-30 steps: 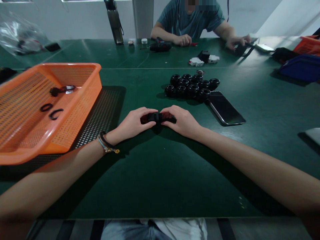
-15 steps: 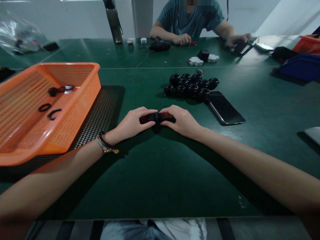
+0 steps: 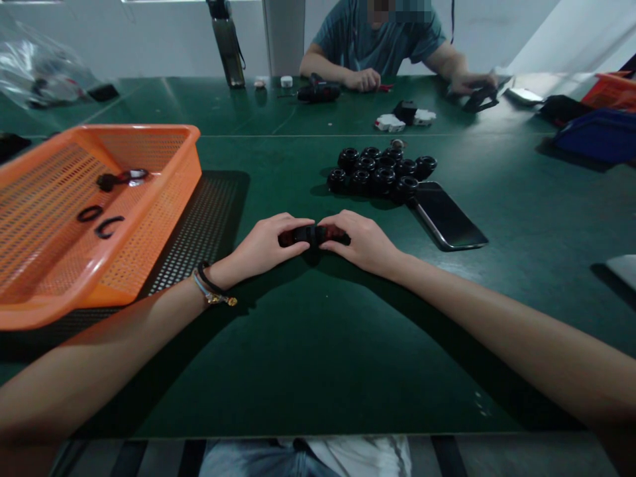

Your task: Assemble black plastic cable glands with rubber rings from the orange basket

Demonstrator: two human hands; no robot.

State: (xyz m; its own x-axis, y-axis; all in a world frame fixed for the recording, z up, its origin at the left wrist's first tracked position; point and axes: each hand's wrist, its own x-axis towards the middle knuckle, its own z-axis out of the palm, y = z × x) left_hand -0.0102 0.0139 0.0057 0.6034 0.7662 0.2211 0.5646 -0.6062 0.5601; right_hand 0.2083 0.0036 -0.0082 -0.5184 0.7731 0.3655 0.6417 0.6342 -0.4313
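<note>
Both my hands rest on the green table (image 3: 318, 344) and meet around a small black part (image 3: 308, 234). My left hand (image 3: 265, 248) is closed on its left end, fingers curled over it. My right hand (image 3: 360, 242) pinches its right end. Most of the part is hidden between my fingers. A cluster of several black round parts (image 3: 380, 173) lies just beyond my hands. A dark phone (image 3: 444, 215) lies flat to the right of that cluster.
An orange mesh basket (image 3: 163, 192) with a few black rings stands at the left. Across the table another person (image 3: 382, 36) handles small items. A dark bottle (image 3: 227, 43), a blue bin (image 3: 599, 132) and an orange bin (image 3: 616, 89) stand at the back.
My hands stay on the black part with almost no movement. The person opposite has shifted the dark object in their hand slightly.
</note>
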